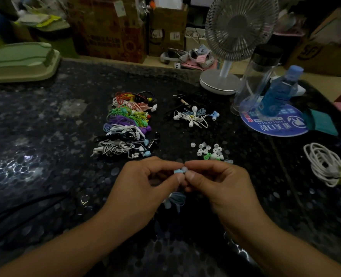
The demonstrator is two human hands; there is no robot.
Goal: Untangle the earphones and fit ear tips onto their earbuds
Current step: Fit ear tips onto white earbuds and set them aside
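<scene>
Two grips, left hand (145,182) and right hand (215,182), pinching blue earbud (178,171); dark speckled table (45,136); cardboard boxes (109,27) behind

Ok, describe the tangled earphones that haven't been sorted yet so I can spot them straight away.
Start at the white desk fan at the back of the dark table. Just in front of its round base lies a loose knot of white and light blue earphones. Unlike the row of coiled, colourful bundles to its left, its cables sprawl unbundled.
</scene>
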